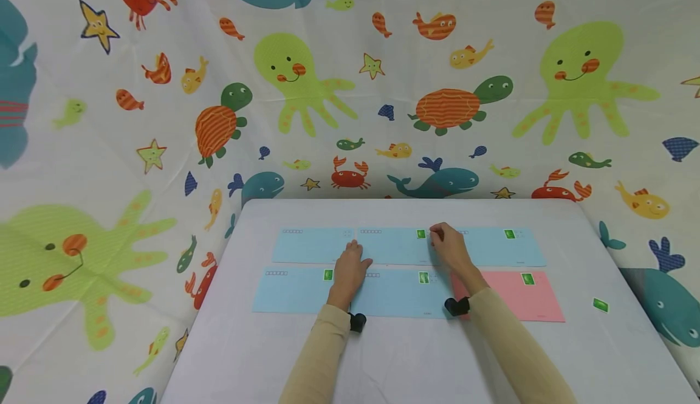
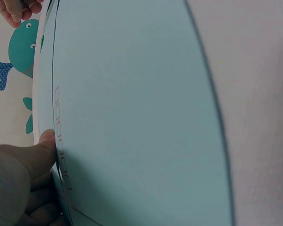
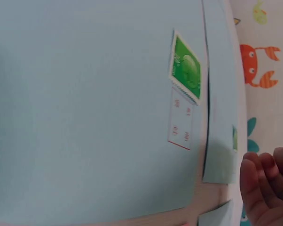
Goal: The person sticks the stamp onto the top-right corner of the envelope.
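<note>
My left hand (image 1: 349, 271) rests on the envelopes, its fingertips at the seam between the back left blue envelope (image 1: 312, 247) and the back middle blue envelope (image 1: 391, 252). In the left wrist view its thumb (image 2: 48, 137) lies at an envelope's edge. My right hand (image 1: 451, 249) hovers at the right end of the back middle envelope, beside a green stamp (image 1: 420, 234). Its fingers are loosely bent, and in the right wrist view nothing shows between the fingertips (image 3: 250, 162). Another green stamp (image 3: 186, 68) lies on the envelope below that wrist.
In the back row, the right blue envelope (image 1: 492, 252) bears a stamp. The front row has two stamped blue envelopes, left (image 1: 290, 294) and middle (image 1: 399, 297), and a pink envelope (image 1: 525, 304) with a stamp. One loose green stamp (image 1: 600, 305) lies on the white table (image 1: 612, 355).
</note>
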{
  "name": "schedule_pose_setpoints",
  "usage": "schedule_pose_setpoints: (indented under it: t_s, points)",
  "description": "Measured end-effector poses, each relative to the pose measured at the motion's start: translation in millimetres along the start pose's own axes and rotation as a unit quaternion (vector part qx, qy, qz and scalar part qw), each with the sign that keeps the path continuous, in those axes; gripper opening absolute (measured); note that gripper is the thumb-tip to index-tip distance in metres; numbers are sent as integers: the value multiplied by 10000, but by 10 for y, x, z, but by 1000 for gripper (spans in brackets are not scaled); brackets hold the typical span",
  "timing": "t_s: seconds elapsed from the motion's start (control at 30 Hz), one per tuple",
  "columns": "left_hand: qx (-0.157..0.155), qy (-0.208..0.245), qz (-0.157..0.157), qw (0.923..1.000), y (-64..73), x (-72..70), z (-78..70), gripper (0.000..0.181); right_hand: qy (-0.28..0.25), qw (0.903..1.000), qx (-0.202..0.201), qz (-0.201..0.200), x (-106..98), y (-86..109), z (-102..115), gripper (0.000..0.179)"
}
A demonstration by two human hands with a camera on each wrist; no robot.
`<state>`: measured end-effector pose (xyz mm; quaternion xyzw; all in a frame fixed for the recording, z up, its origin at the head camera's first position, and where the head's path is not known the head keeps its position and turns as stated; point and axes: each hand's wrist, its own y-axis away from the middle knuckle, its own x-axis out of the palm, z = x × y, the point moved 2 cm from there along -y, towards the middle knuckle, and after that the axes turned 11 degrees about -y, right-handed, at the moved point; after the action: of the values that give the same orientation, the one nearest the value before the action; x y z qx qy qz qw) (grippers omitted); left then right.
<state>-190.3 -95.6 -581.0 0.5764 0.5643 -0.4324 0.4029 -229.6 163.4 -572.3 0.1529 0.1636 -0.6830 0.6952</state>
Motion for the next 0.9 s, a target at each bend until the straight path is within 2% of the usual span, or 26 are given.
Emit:
schedule_pose_setpoints:
  t_s: [0.2, 0.43, 0.9]
  points:
    - [16, 7, -11, 10000, -3, -14, 6, 50, -61, 9998, -138, -89, -52, 30, 45, 30]
    - [22, 3, -22, 10000, -12, 5, 21, 50, 76, 9999, 30, -108, -132, 88, 114, 33]
    - [18, 53, -47, 10000, 12, -26, 1, 50, 326, 9988, 66, -361, -327, 203, 158, 35]
